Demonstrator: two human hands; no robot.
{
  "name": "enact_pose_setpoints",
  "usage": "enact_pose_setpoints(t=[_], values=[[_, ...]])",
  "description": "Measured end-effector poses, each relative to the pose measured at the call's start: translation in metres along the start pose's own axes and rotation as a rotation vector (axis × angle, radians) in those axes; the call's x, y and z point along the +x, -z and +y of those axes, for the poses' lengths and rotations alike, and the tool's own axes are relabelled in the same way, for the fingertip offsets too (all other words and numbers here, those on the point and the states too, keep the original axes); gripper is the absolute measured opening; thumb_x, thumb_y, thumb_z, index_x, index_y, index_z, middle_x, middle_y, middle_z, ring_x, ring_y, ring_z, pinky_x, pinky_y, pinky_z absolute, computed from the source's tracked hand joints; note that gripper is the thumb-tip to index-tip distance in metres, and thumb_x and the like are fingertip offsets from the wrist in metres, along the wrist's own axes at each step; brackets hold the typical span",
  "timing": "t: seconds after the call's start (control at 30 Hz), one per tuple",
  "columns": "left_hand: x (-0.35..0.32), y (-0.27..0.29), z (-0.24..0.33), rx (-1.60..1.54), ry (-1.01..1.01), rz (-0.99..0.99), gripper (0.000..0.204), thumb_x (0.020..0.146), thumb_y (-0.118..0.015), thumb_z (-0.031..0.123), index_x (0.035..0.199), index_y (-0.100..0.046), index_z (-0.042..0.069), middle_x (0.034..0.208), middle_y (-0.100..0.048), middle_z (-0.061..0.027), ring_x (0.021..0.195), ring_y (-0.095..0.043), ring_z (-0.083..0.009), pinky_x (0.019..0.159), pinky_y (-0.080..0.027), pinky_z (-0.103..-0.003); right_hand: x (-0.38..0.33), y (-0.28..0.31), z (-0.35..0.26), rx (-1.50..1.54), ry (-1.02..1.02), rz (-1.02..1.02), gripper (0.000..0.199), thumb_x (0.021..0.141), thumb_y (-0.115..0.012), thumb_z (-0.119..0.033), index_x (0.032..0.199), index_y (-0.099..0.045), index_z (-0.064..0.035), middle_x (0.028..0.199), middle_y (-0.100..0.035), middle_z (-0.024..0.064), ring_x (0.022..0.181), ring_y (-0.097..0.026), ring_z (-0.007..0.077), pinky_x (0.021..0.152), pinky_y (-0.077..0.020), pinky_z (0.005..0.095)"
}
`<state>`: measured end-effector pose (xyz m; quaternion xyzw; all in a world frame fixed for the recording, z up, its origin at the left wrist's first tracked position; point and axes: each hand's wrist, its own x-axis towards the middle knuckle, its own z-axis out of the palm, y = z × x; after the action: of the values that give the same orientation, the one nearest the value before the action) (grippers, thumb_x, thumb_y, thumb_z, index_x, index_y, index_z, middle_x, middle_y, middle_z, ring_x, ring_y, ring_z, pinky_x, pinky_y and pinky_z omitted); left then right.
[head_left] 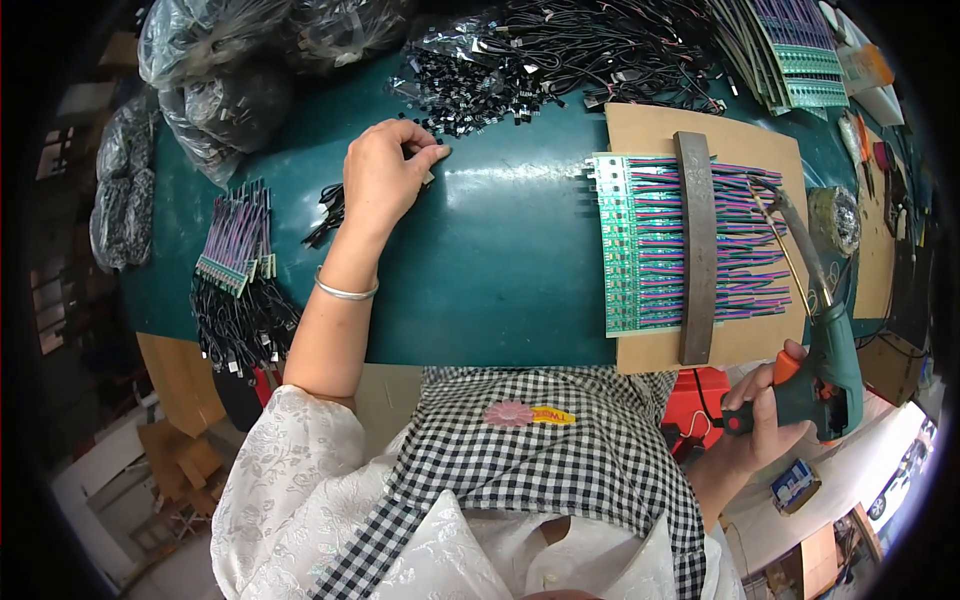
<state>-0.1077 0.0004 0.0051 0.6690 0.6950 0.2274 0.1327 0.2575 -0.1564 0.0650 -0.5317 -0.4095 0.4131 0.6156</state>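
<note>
My right hand (760, 425) is wrapped round the handle of a green soldering gun (836, 365) with an orange trigger. The gun's long tip reaches over the ends of purple and black wires (748, 250) on a green circuit board panel (618, 260). A dark metal bar (695, 250) lies across these wires, on a cardboard sheet (770, 140). My left hand (385, 172) is closed in a pinch, thumb against forefinger, near a heap of small black connectors (460, 85). What sits between its fingertips is too small to make out. Several black cable pieces (328, 212) lie beside its wrist.
A bundle of wired boards with black cables (235, 275) lies at the left of the green table (490, 270). Plastic bags (215, 90) stand at the far left. Black cables (620, 50) and more board panels (800, 60) are at the back. A solder roll (835, 220) stands right.
</note>
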Motion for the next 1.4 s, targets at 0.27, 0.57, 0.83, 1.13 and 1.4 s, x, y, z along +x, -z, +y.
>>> enact_pose_setpoints(t=[0.27, 0.57, 0.83, 1.13, 1.4], values=[[-0.034, 0.020, 0.067, -0.349, -0.271, -0.011, 0.004, 0.073, -0.065, 0.005, 0.075, -0.063, 0.002, 0.069, -0.063, -0.0070, 0.064, -0.060, -0.0161, 0.056, -0.046, -0.024, -0.003, -0.031, 0.001, 0.028, -0.111, -0.021, 0.058, 0.070, -0.066, -0.009, 0.118, -0.037, 0.0100, 0.074, -0.053, 0.0111, 0.048, -0.049, 0.0142, 0.041, -0.0415, 0.0238], [-0.088, -0.007, 0.135, -0.729, -0.972, -0.018, 0.017, 0.063, -0.063, 0.008, 0.078, -0.061, 0.000, 0.078, -0.061, -0.0112, 0.069, -0.060, -0.0237, 0.057, -0.048, -0.031, -0.009, -0.074, 0.006, -0.044, -0.116, -0.136, 0.063, 0.065, -0.076, -0.007, 0.116, -0.042, 0.0084, 0.087, -0.057, 0.0105, 0.070, -0.054, 0.0129, 0.061, -0.0436, 0.0227], [-0.091, -0.012, 0.134, -0.894, -0.616, -0.250, 0.015, 0.070, -0.069, 0.011, 0.079, -0.063, 0.000, 0.071, -0.062, -0.0077, 0.064, -0.060, -0.0202, 0.053, -0.046, -0.028, -0.004, -0.081, 0.007, -0.120, -0.162, -0.198, 0.054, 0.068, -0.065, 0.005, 0.116, -0.042, 0.0078, 0.078, -0.055, 0.0074, 0.068, -0.052, 0.0112, 0.062, -0.0431, 0.0216], [-0.077, 0.003, 0.124, -0.870, -0.327, -0.735, 0.006, 0.073, -0.063, 0.005, 0.077, -0.066, 0.001, 0.068, -0.064, -0.0088, 0.058, -0.061, -0.0161, 0.053, -0.048, -0.026, 0.002, -0.071, 0.016, -0.202, -0.156, -0.331, 0.054, 0.071, -0.063, 0.006, 0.119, -0.040, 0.0057, 0.079, -0.058, 0.0109, 0.063, -0.054, 0.0130, 0.059, -0.0461, 0.0233], [-0.030, -0.035, 0.091, -1.023, 0.298, -0.796, 0.012, 0.080, -0.059, 0.007, 0.083, -0.062, -0.004, 0.069, -0.063, -0.0069, 0.058, -0.057, -0.0095, 0.056, -0.046, -0.020, -0.006, -0.054, 0.008, -0.093, -0.232, -0.150, 0.058, 0.072, -0.069, -0.011, 0.118, -0.039, 0.0096, 0.071, -0.056, 0.0107, 0.053, -0.053, 0.0143, 0.050, -0.0453, 0.0240]])
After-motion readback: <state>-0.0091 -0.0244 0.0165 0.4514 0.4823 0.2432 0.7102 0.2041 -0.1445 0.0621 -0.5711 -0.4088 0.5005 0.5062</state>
